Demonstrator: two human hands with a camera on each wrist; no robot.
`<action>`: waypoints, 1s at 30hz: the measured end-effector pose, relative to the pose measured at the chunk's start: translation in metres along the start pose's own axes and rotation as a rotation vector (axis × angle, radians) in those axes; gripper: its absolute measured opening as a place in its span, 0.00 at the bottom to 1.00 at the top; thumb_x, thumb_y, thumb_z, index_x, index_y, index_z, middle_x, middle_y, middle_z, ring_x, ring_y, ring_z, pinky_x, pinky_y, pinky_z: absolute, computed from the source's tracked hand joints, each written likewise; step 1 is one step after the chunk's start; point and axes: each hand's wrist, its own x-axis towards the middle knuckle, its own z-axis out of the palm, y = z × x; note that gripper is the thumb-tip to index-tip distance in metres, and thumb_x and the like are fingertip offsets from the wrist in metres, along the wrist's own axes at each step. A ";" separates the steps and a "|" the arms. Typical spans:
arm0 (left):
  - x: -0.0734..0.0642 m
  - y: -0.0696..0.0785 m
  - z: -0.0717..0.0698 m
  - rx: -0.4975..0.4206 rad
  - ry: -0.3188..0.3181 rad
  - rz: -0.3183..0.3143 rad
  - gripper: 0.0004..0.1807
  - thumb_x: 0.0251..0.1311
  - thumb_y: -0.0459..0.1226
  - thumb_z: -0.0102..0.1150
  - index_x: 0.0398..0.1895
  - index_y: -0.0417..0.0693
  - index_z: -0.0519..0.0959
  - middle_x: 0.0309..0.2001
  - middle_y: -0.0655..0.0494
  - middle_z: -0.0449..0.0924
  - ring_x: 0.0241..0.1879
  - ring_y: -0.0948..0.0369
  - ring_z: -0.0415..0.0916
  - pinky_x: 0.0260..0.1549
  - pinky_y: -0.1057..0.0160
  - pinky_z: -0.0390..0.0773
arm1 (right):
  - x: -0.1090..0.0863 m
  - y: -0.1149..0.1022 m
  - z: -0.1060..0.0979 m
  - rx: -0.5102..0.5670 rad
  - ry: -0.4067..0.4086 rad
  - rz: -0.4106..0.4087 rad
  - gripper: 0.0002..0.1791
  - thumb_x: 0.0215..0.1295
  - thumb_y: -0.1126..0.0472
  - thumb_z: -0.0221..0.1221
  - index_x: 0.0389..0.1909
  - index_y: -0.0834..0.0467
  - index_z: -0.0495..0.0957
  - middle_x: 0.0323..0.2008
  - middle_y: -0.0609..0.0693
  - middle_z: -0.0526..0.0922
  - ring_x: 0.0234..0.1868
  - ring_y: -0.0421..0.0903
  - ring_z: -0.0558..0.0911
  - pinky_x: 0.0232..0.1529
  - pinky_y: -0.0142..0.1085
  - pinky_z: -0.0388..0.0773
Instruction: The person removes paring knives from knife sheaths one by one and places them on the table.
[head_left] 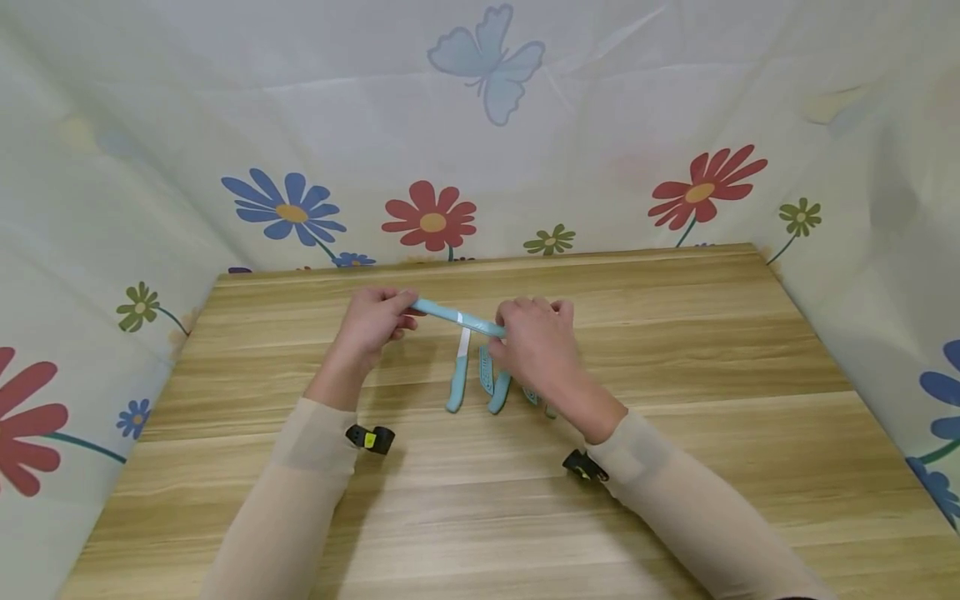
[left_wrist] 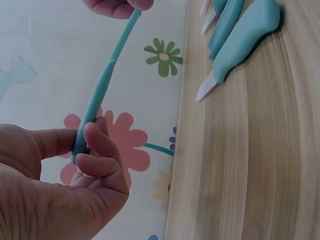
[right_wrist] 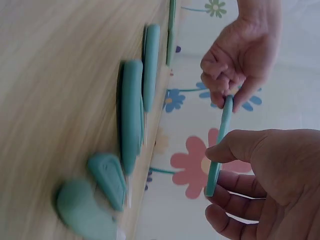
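Between my hands, above the table, is a light-blue paring knife [head_left: 437, 310] with a slotted blade cover [head_left: 480, 324] over its blade. A small white strip shows where handle and cover meet. My left hand [head_left: 373, 321] pinches the handle end between thumb and curled fingers. The cover's far end is held by my right hand [head_left: 536, 342], thumb against fingers. Below them an uncovered knife [head_left: 457, 383] lies with its white blade pointing away. Beside it are a loose cover [head_left: 486, 371] and a second knife [head_left: 499, 394], its blade hidden behind the right hand.
Another cover [head_left: 530, 396] and a handle end [head_left: 551, 411] show partly from under the right wrist. The wood-grain table [head_left: 450, 517] meets a flowered curtain [head_left: 585, 167] at the back and sides. Both forearms wear long sleeves with small black wrist cameras.
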 end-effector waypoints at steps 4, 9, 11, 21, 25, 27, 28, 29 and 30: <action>-0.005 0.002 0.005 -0.040 -0.026 -0.004 0.19 0.80 0.43 0.58 0.56 0.34 0.80 0.42 0.47 0.88 0.29 0.63 0.80 0.26 0.72 0.73 | -0.002 0.011 -0.003 0.014 0.026 -0.006 0.08 0.65 0.55 0.71 0.41 0.53 0.85 0.40 0.47 0.86 0.44 0.51 0.79 0.61 0.58 0.63; -0.011 0.004 0.010 -0.084 -0.072 0.007 0.18 0.79 0.42 0.59 0.55 0.34 0.81 0.40 0.49 0.89 0.30 0.62 0.79 0.28 0.71 0.74 | -0.004 0.024 -0.007 0.011 0.052 -0.030 0.09 0.66 0.54 0.70 0.43 0.53 0.85 0.43 0.48 0.86 0.48 0.52 0.80 0.62 0.60 0.62; -0.013 0.005 0.012 -0.103 -0.089 0.008 0.17 0.79 0.41 0.59 0.54 0.34 0.81 0.40 0.51 0.89 0.31 0.62 0.79 0.29 0.71 0.75 | -0.004 0.029 -0.008 0.018 0.062 -0.040 0.10 0.66 0.55 0.71 0.43 0.54 0.85 0.44 0.49 0.86 0.49 0.53 0.80 0.63 0.61 0.62; -0.015 -0.001 0.022 -0.243 -0.157 -0.009 0.14 0.79 0.39 0.59 0.55 0.35 0.77 0.49 0.39 0.85 0.41 0.58 0.87 0.48 0.61 0.86 | -0.008 0.047 -0.014 0.032 0.129 -0.101 0.10 0.66 0.56 0.71 0.45 0.54 0.85 0.47 0.51 0.87 0.53 0.55 0.81 0.63 0.61 0.64; -0.017 -0.002 0.025 -0.287 -0.181 -0.015 0.14 0.79 0.38 0.59 0.56 0.35 0.76 0.48 0.41 0.86 0.44 0.56 0.88 0.50 0.60 0.86 | -0.009 0.055 -0.015 0.029 0.160 -0.127 0.10 0.65 0.57 0.71 0.45 0.54 0.85 0.47 0.50 0.87 0.53 0.55 0.81 0.63 0.62 0.65; -0.018 -0.002 0.026 -0.312 -0.197 -0.016 0.13 0.78 0.37 0.59 0.56 0.35 0.75 0.50 0.39 0.86 0.45 0.55 0.89 0.50 0.60 0.86 | -0.010 0.057 -0.015 0.029 0.171 -0.140 0.10 0.65 0.57 0.71 0.45 0.54 0.86 0.47 0.50 0.87 0.54 0.56 0.81 0.63 0.62 0.65; -0.019 -0.002 0.027 -0.325 -0.204 -0.015 0.13 0.78 0.37 0.59 0.56 0.36 0.75 0.51 0.37 0.85 0.46 0.54 0.89 0.50 0.60 0.86 | -0.010 0.059 -0.016 0.028 0.175 -0.146 0.10 0.65 0.57 0.71 0.46 0.55 0.86 0.47 0.50 0.87 0.54 0.56 0.81 0.63 0.62 0.65; -0.019 -0.002 0.028 -0.335 -0.212 -0.014 0.13 0.78 0.36 0.59 0.56 0.36 0.75 0.53 0.35 0.85 0.46 0.54 0.89 0.50 0.60 0.86 | -0.010 0.060 -0.016 0.027 0.179 -0.152 0.11 0.66 0.57 0.71 0.46 0.55 0.86 0.47 0.51 0.87 0.54 0.56 0.81 0.63 0.62 0.65; -0.020 -0.002 0.028 -0.347 -0.219 -0.013 0.13 0.78 0.36 0.60 0.56 0.36 0.75 0.54 0.33 0.84 0.47 0.53 0.89 0.51 0.60 0.85 | -0.011 0.061 -0.016 0.029 0.182 -0.158 0.11 0.66 0.58 0.70 0.46 0.55 0.86 0.47 0.51 0.87 0.54 0.57 0.81 0.63 0.62 0.66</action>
